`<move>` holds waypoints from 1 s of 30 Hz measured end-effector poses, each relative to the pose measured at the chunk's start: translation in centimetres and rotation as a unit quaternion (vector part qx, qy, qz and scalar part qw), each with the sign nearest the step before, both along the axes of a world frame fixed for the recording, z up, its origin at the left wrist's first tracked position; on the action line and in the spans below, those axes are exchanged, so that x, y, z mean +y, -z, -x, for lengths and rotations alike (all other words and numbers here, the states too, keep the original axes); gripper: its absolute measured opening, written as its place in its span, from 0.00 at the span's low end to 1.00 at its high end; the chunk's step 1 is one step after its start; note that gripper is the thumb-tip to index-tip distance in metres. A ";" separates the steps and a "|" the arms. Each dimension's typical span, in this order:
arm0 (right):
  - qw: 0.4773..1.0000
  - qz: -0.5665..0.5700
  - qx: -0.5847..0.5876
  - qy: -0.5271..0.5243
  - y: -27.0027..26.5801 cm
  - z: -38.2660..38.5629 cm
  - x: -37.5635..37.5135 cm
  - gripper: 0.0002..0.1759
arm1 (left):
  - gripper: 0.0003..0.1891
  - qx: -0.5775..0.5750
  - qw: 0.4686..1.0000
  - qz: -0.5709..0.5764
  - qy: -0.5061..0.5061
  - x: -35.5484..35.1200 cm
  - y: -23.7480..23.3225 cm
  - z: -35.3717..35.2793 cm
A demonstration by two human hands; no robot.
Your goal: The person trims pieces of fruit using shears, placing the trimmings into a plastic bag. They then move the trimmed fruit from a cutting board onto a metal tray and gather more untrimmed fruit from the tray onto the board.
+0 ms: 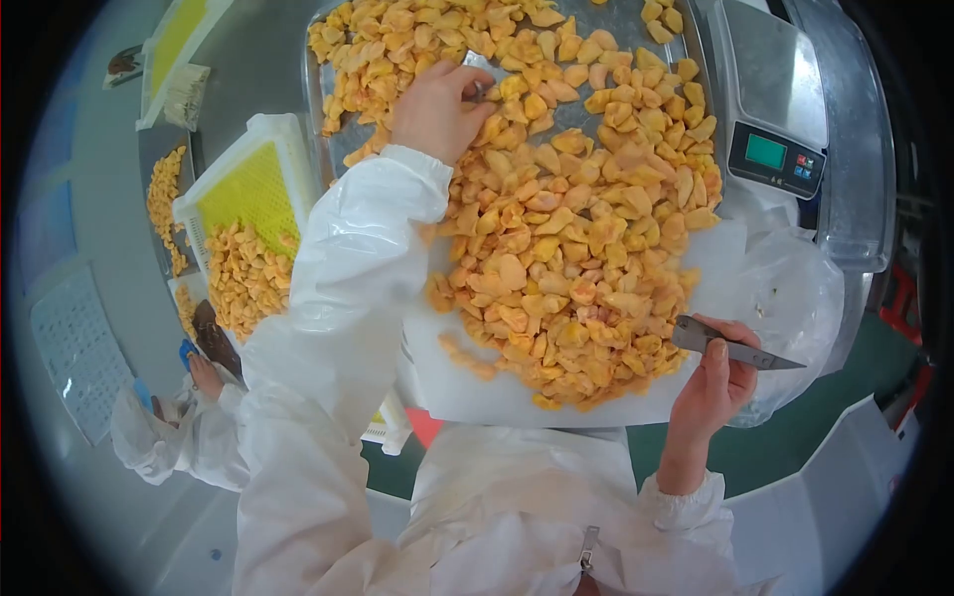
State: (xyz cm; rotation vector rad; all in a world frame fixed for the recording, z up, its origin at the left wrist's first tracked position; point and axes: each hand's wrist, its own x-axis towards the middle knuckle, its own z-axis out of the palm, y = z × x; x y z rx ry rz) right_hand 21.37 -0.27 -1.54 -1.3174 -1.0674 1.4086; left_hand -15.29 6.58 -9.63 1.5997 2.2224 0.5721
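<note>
My left hand (437, 109) reaches over the metal tray (316, 99), its fingers curled down at the far part of a heap of soft yellow-orange pieces (556, 248). A bit of shiny metal shows by its fingertips, but what they pinch is hidden. My right hand (714, 382), right of the heap's near end, is closed around a flat grey pointed metal tool (740, 350). The tool's tip points right, away from the heap. The pieces spill from the tray onto a white board (477, 397) in front of me.
A digital scale (775, 159) stands at right, above a clear plastic bag (795, 288). At left, a white-framed basket with yellow mesh (248, 189) holds more pieces. Beyond it, a co-worker in white (199, 427) has a hand near another pile.
</note>
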 end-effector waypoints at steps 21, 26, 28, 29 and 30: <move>0.953 -0.293 -0.064 -0.049 -1.0 3.6 2.0 0.15 | 0.13 -0.136 0.974 -0.155 0.093 -6.2 -10.3 -18.0; 0.923 -0.338 -0.139 -0.122 -1.5 1.4 2.3 0.18 | 0.15 -0.113 0.973 -0.157 0.125 -6.2 -10.4 -19.9; 0.912 -0.352 -0.164 -0.134 -1.7 0.6 2.1 0.17 | 0.15 -0.111 0.973 -0.148 0.139 -6.3 -10.5 -20.5; 0.905 -0.363 -0.170 -0.139 -1.7 0.2 2.0 0.17 | 0.15 -0.118 0.973 -0.138 0.140 -6.4 -10.5 -20.7; 0.899 -0.374 -0.176 -0.144 -1.7 -0.1 2.0 0.17 | 0.14 -0.125 0.974 -0.127 0.139 -6.4 -10.6 -20.9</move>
